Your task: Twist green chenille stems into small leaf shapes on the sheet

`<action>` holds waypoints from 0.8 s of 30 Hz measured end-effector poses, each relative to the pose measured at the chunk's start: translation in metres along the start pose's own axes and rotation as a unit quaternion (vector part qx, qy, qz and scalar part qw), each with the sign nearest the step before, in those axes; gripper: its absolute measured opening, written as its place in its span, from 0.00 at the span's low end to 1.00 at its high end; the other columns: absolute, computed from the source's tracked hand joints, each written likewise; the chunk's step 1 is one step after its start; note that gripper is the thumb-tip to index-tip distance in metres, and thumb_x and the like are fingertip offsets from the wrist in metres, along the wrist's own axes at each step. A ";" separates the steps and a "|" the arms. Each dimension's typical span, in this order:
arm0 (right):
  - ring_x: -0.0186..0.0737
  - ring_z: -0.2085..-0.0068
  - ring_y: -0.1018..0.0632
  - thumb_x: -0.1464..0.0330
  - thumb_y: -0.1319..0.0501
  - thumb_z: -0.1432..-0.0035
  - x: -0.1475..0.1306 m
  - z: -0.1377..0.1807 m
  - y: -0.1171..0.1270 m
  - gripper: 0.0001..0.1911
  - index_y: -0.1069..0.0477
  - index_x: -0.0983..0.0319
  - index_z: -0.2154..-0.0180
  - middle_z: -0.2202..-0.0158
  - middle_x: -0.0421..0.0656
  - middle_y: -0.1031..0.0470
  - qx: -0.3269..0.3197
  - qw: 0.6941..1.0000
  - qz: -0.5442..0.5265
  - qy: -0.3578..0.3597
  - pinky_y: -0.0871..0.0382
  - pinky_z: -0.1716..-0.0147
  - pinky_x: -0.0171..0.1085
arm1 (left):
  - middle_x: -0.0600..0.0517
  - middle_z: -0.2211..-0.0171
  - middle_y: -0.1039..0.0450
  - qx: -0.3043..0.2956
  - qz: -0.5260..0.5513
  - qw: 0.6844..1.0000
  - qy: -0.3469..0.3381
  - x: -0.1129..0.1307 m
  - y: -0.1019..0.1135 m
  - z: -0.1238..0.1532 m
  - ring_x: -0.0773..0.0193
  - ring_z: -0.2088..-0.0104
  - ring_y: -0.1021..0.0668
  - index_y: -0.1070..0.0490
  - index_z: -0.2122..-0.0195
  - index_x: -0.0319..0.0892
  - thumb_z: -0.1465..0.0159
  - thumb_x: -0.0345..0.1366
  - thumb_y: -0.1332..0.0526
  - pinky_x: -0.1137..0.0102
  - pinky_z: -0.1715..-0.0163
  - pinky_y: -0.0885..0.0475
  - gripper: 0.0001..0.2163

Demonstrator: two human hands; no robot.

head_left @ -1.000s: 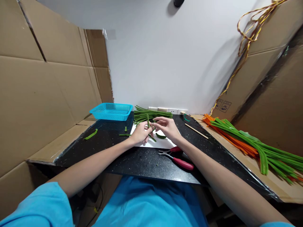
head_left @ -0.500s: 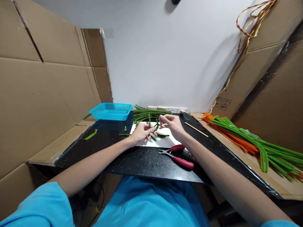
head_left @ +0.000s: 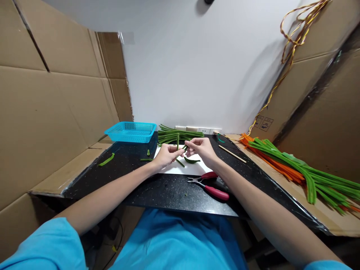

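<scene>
My left hand (head_left: 165, 154) and my right hand (head_left: 201, 149) meet over a white sheet (head_left: 171, 169) on the black table (head_left: 165, 193). Both pinch a thin green stem piece (head_left: 178, 142) that stands upright between their fingertips. Short green pieces (head_left: 191, 161) lie on the sheet just under the hands. A bundle of green stems (head_left: 176, 135) lies right behind the hands near the wall.
Red-handled pliers (head_left: 209, 186) lie on the table in front of my right wrist. A blue basket (head_left: 131, 132) stands at the back left. Long green and orange stems (head_left: 295, 168) lie on cardboard at the right. A wooden stick (head_left: 232, 153) and green scraps (head_left: 107, 160) also lie on the table.
Both hands have lifted slightly and drawn closer together on the green stem piece. The camera has tilted a little; nothing else on the table moved.
</scene>
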State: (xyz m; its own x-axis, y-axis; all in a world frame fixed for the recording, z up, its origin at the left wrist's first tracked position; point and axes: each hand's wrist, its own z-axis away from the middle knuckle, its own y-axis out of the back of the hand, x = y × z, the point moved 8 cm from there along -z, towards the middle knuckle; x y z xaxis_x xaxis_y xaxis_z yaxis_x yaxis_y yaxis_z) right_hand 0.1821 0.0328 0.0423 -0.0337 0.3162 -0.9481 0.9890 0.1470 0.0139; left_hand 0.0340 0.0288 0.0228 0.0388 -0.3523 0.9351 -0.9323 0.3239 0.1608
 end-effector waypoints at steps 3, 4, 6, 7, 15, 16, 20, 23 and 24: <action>0.42 0.77 0.19 0.48 0.21 0.57 0.004 0.000 0.002 0.27 0.24 0.64 0.75 0.77 0.46 0.22 0.013 1.000 -0.026 -0.009 0.19 0.75 0.41 | 0.54 0.81 0.30 -0.013 0.015 1.000 0.012 0.001 -0.002 0.001 0.74 0.83 0.39 0.19 0.69 0.35 0.41 0.47 0.27 0.74 0.81 0.47 0.17; 0.42 0.77 0.19 0.47 0.21 0.57 0.004 0.000 0.001 0.27 0.24 0.64 0.75 0.77 0.46 0.22 0.010 1.000 -0.027 -0.008 0.19 0.74 0.41 | 0.54 0.80 0.29 -0.016 0.021 0.999 0.020 0.000 -0.002 0.001 0.74 0.83 0.38 0.20 0.68 0.35 0.41 0.47 0.27 0.74 0.82 0.47 0.17; 0.42 0.76 0.19 0.46 0.22 0.56 0.003 0.000 -0.002 0.28 0.25 0.63 0.75 0.77 0.46 0.22 -0.005 1.000 -0.019 -0.004 0.19 0.74 0.41 | 0.55 0.81 0.32 -0.018 0.029 0.999 0.037 -0.003 -0.002 0.001 0.74 0.83 0.39 0.21 0.68 0.36 0.41 0.48 0.27 0.75 0.83 0.48 0.17; 0.41 0.76 0.20 0.45 0.23 0.55 0.002 0.000 -0.003 0.28 0.25 0.63 0.75 0.78 0.45 0.23 -0.013 1.000 -0.015 0.000 0.19 0.74 0.40 | 0.56 0.83 0.34 -0.017 0.031 0.998 0.045 -0.005 -0.002 0.001 0.74 0.84 0.39 0.22 0.69 0.36 0.41 0.48 0.27 0.75 0.84 0.48 0.18; 0.35 0.73 0.26 0.45 0.31 0.42 -0.014 -0.003 0.004 0.25 0.20 0.62 0.63 0.69 0.43 0.24 -0.020 0.998 -0.039 0.047 0.27 0.79 0.34 | 0.55 0.78 0.34 -0.064 0.087 0.990 0.096 -0.014 -0.010 0.003 0.75 0.84 0.38 0.26 0.69 0.37 0.42 0.54 0.26 0.76 0.85 0.50 0.22; 0.36 0.71 0.24 0.46 0.31 0.42 -0.014 -0.003 0.003 0.25 0.20 0.61 0.62 0.67 0.44 0.23 -0.034 0.997 -0.042 0.047 0.26 0.77 0.34 | 0.54 0.76 0.33 -0.085 0.100 0.986 0.106 -0.015 -0.014 0.005 0.76 0.83 0.38 0.27 0.69 0.37 0.42 0.54 0.26 0.76 0.85 0.50 0.23; 0.37 0.69 0.24 0.47 0.27 0.45 -0.006 0.002 -0.011 0.24 0.19 0.61 0.60 0.67 0.43 0.23 -0.121 0.991 -0.052 -0.010 0.27 0.74 0.34 | 0.55 0.77 0.35 -0.157 0.122 0.975 0.097 -0.011 -0.027 0.011 0.76 0.82 0.39 0.27 0.69 0.36 0.42 0.54 0.26 0.76 0.84 0.51 0.23; 0.34 0.73 0.27 0.46 0.27 0.46 -0.006 0.007 -0.020 0.25 0.20 0.62 0.62 0.71 0.39 0.26 -0.144 0.986 -0.077 -0.029 0.31 0.74 0.34 | 0.56 0.78 0.36 -0.191 0.122 0.970 0.091 -0.008 -0.033 0.015 0.76 0.82 0.39 0.26 0.68 0.36 0.40 0.53 0.27 0.76 0.85 0.50 0.22; 0.32 0.74 0.29 0.46 0.26 0.47 -0.009 0.007 -0.020 0.25 0.20 0.62 0.62 0.73 0.38 0.29 -0.141 0.986 -0.085 -0.019 0.32 0.74 0.33 | 0.56 0.78 0.35 -0.199 0.125 0.968 0.093 -0.008 -0.034 0.016 0.76 0.82 0.39 0.26 0.68 0.36 0.40 0.53 0.27 0.76 0.85 0.50 0.22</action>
State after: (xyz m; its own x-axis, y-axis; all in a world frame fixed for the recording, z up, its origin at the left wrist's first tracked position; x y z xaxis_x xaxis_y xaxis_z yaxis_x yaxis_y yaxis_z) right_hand 0.1633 0.0199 0.0484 -0.1850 0.2299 -0.9555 0.8897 0.4521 -0.0635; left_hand 0.0593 0.0066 0.0048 -0.0709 -0.0666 0.9953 -0.7107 0.7035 -0.0035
